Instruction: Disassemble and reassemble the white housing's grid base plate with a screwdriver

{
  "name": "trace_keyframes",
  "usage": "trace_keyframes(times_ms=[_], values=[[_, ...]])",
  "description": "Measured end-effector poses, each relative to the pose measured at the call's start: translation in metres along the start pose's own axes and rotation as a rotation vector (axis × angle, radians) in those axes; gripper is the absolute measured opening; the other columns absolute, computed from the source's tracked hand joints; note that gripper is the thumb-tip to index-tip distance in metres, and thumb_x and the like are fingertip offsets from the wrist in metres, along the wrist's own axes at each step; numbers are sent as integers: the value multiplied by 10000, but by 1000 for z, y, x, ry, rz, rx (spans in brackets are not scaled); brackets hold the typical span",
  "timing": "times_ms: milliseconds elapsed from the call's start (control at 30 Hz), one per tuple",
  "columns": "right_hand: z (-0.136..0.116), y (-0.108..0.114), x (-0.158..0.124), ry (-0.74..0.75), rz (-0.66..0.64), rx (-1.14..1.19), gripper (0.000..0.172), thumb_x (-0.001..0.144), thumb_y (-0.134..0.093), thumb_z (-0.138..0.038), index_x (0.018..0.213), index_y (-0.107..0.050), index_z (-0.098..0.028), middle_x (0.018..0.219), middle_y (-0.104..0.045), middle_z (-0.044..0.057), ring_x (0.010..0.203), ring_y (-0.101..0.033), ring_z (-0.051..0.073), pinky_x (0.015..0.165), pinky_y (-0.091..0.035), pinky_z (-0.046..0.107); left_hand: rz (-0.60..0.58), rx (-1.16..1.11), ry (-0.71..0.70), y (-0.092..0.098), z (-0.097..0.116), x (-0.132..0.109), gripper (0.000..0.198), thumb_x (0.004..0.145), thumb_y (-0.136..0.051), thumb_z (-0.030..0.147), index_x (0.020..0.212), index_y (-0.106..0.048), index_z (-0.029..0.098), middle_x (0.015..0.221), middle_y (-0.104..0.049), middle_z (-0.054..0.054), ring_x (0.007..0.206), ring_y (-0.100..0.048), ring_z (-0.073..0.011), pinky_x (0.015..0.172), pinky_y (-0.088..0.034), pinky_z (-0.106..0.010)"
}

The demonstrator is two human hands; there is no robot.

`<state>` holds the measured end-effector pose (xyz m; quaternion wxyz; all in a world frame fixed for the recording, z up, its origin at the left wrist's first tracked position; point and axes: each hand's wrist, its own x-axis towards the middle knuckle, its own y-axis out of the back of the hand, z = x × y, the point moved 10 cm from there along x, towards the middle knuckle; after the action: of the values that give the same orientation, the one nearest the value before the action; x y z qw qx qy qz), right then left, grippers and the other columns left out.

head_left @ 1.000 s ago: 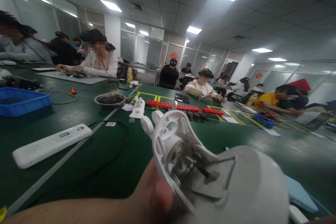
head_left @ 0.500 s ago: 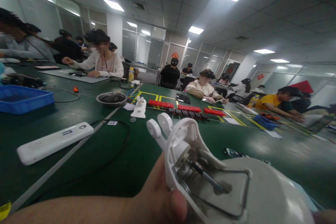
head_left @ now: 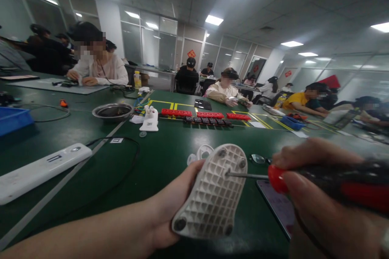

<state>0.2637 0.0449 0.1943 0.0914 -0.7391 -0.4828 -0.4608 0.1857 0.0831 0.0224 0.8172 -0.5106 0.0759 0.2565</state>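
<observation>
My left hand is closed around a white plastic base, tilted with its gridded underside toward me. Dark round feet sit at the corners of that underside, and rounded white parts show behind its upper end. In my right hand is a screwdriver with a red and black handle. Its thin shaft points left, and the tip meets the base at a small hole near the upper end. Whether the tip sits in a screw I cannot tell.
A phone lies partly behind my right hand, with glasses beyond it. Further off are a metal bowl, a white stand-like part, red trays, a long white device and a blue bin. Several people sit around.
The white plastic piece has been turned, so its gridded underside faces me instead of its hollow side. My right hand has come in from the right with the screwdriver. The camera view has shifted.
</observation>
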Motion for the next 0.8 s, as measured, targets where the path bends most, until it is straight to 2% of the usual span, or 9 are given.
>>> trace_keyframes(times_ms=[100,167,300,400,500,600,700,800], values=[[8,-8,8,14,-28,14,126,704,-599,-298,636,-521,-226,532,-459,-36,419,-357,100,344,-250,225,21,-4,51,4,-1,2,507,743,-397,558,847,-612,111,728,-625,-47,640,-568,-146,705,-422,-299],[21,-14,14,-15,-54,83,109,696,-584,-244,633,-502,-208,557,-456,-43,452,-380,92,381,-282,208,22,-2,63,6,0,3,527,746,-385,567,874,-607,106,763,-629,-60,675,-574,-160,728,-416,-311],[46,-25,23,-105,-28,208,118,654,-544,-146,575,-459,-169,509,-414,-57,441,-369,69,402,-276,184,20,-21,71,7,-2,7,539,754,-387,549,954,-582,88,864,-627,-92,772,-579,-198,782,-395,-338],[58,-41,25,-171,-88,174,152,648,-541,-172,537,-439,-154,465,-382,-57,427,-355,68,400,-272,186,22,-66,139,8,-12,13,524,759,-385,528,926,-580,71,840,-621,-96,759,-578,-202,794,-388,-346],[65,-48,25,-225,-160,97,171,654,-559,-215,542,-451,-146,479,-395,-49,439,-364,72,407,-284,193,0,-119,172,10,-18,18,528,771,-357,522,927,-576,67,865,-615,-101,793,-574,-208,830,-373,-351],[62,-38,27,-188,-140,95,149,655,-576,-206,563,-476,-144,491,-422,-47,446,-382,71,416,-300,190,-37,-156,134,14,-15,23,555,764,-348,560,949,-568,85,903,-610,-95,842,-564,-215,881,-343,-376],[57,-18,31,-120,-24,229,151,677,-568,-191,565,-474,-153,484,-409,-56,415,-367,55,390,-287,172,-60,-154,105,18,-12,24,594,744,-354,599,993,-548,96,941,-601,-96,878,-554,-224,912,-317,-406],[65,-5,34,-139,58,344,171,685,-571,-208,562,-463,-160,470,-376,-61,374,-335,48,341,-249,160,-35,-113,101,23,-11,24,648,726,-351,633,1027,-529,88,970,-590,-118,898,-551,-245,908,-319,-423]])
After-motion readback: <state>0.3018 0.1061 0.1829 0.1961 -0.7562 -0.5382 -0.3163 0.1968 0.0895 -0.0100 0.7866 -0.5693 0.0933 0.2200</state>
